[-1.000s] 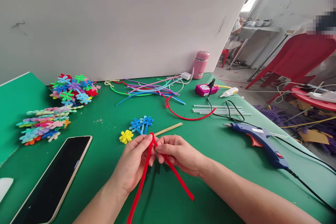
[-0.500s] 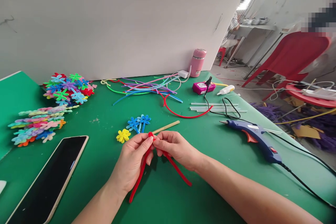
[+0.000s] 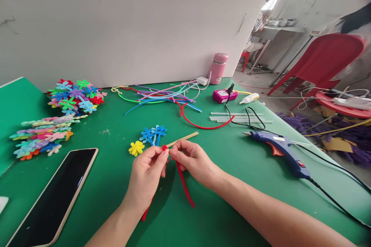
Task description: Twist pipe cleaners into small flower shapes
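Between my two hands is a red pipe cleaner (image 3: 185,185), bent into a small red loop at the top with two long tails hanging down. My left hand (image 3: 147,171) pinches it at the loop, and one tail drops behind that hand. Close beside it, my right hand (image 3: 193,162) pinches the pipe cleaner near the bend, fingers curled. A light wooden stick (image 3: 185,138) lies just beyond my fingertips. Behind my left hand sit blue pipe-cleaner flowers (image 3: 153,135) and a yellow pipe-cleaner flower (image 3: 136,148).
Loose pipe cleaners (image 3: 162,94) lie at the back, with a pink bottle (image 3: 218,68) near the wall. A blue glue gun (image 3: 281,150), its cord and glue sticks (image 3: 236,117) are on the right. On the left are a phone (image 3: 55,197) and piled pipe-cleaner flowers (image 3: 77,98).
The right-hand tail of the red pipe cleaner has swung left and hangs steeper. The left tail is now mostly hidden behind my left hand. Both hands have barely shifted.
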A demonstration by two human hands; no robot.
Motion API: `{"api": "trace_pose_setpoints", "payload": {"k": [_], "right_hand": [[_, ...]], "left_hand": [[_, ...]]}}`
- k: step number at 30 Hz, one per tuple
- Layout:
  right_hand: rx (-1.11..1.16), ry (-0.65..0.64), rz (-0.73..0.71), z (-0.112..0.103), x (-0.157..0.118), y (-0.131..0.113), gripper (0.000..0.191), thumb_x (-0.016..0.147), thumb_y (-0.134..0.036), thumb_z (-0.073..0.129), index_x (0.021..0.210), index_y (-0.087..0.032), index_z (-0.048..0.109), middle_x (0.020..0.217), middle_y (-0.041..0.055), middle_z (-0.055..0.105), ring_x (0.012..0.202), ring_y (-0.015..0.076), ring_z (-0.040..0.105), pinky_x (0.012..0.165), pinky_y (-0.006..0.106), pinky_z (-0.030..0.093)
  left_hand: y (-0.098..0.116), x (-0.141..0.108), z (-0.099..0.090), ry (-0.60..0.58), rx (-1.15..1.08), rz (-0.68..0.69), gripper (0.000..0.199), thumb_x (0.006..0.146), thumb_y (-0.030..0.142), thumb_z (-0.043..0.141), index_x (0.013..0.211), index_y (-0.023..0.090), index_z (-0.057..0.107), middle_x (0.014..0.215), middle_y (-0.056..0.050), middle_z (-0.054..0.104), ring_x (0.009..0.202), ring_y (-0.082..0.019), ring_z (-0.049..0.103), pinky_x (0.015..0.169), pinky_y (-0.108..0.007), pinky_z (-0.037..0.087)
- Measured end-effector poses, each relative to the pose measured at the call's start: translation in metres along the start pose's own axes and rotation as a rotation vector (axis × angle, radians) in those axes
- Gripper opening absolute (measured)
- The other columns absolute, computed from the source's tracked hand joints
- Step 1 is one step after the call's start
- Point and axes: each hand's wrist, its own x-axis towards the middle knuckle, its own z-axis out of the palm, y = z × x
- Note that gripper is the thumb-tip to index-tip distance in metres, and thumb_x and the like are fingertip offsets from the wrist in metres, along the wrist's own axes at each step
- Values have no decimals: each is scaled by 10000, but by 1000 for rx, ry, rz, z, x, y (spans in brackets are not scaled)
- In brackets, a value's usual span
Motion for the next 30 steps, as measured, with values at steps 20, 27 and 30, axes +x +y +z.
{"api": "trace_pose_setpoints", "payload": {"k": [20, 27, 30], "right_hand": [[231, 13, 7, 3, 2, -1, 280, 681, -380, 631, 794, -157, 506, 728, -11, 566, 640, 99, 606, 591, 215, 461], [-205, -2, -228, -8, 3, 4, 164, 754, -216, 553, 910, -170, 571, 804, 21, 584, 688, 119, 582, 634, 248, 474], [-478, -26, -396, -13, 3, 0, 188, 782, -172, 522, 953, -171, 601, 838, 45, 607, 755, 141, 577, 684, 261, 466]], "left_hand": [[-7, 0, 4, -43, -257, -144, 179, 768, 323, 534, 683, 167, 516, 649, 27, 512, 607, -92, 442, 573, -204, 397], [1, 7, -3, -59, -469, -311, 112, 715, 231, 595, 665, 151, 536, 573, 33, 512, 500, -59, 419, 463, -167, 346], [6, 8, -3, -68, -541, -365, 85, 683, 195, 618, 670, 139, 555, 605, 13, 542, 524, -67, 455, 448, -165, 350]]}}
